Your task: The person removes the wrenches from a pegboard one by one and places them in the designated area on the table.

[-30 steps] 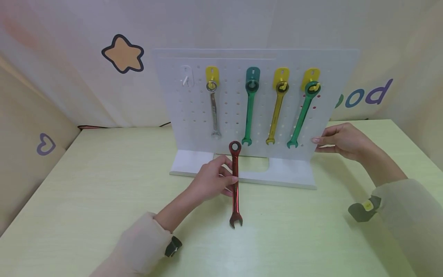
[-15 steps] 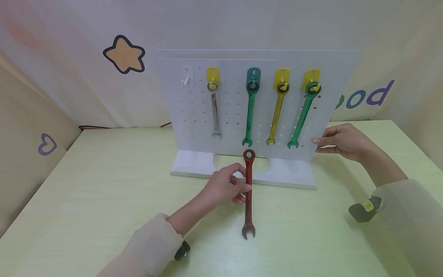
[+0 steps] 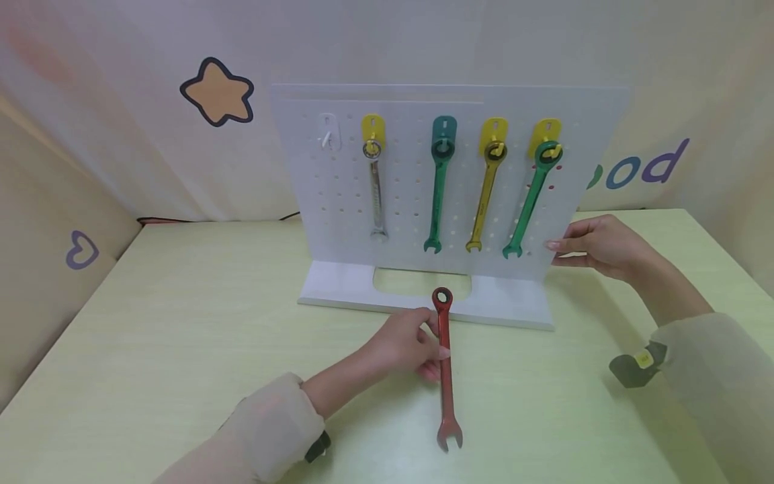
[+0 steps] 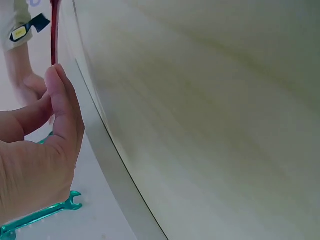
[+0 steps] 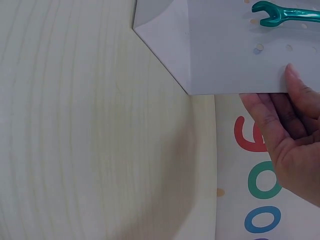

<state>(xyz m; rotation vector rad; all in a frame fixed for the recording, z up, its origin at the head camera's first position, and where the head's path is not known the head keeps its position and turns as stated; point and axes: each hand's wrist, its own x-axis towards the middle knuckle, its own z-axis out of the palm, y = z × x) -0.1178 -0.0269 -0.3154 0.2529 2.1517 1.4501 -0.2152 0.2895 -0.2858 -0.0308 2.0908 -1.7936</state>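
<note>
The left hand (image 3: pixel 406 341) holds a red wrench (image 3: pixel 445 376) by the upper part of its shaft. The thumb and the fingers (image 3: pixel 437 352) are curled around the shaft and pinch it. The ring end of the wrench points away from the fingers, toward the pegboard base (image 3: pixel 338 286), and lies just in front of it. The open end is on the near side of the fingers, over the table (image 3: pixel 181 323). From these views I cannot tell if the wrench touches the table or is slightly lifted. In the left wrist view only a thin piece of the red shaft (image 4: pixel 54 30) shows above the fingertips (image 4: pixel 59 95).

The right hand (image 3: pixel 595 245) is well apart from the wrench, at the right edge of the white pegboard (image 3: pixel 411 195). Its fingers (image 5: pixel 295 100) are nearly straight and rest on the board's edge, with the thumb in front. They do not close around anything.

On the board, beyond the left fingers, four wrenches hang on hooks: a silver wrench (image 3: pixel 375 191), a dark green wrench (image 3: pixel 438 185), a yellow wrench (image 3: pixel 486 188) and a tilted green wrench (image 3: pixel 530 198), which is nearest to the right fingers. One white hook (image 3: pixel 326 134) at the far left of the board carries nothing.
</note>
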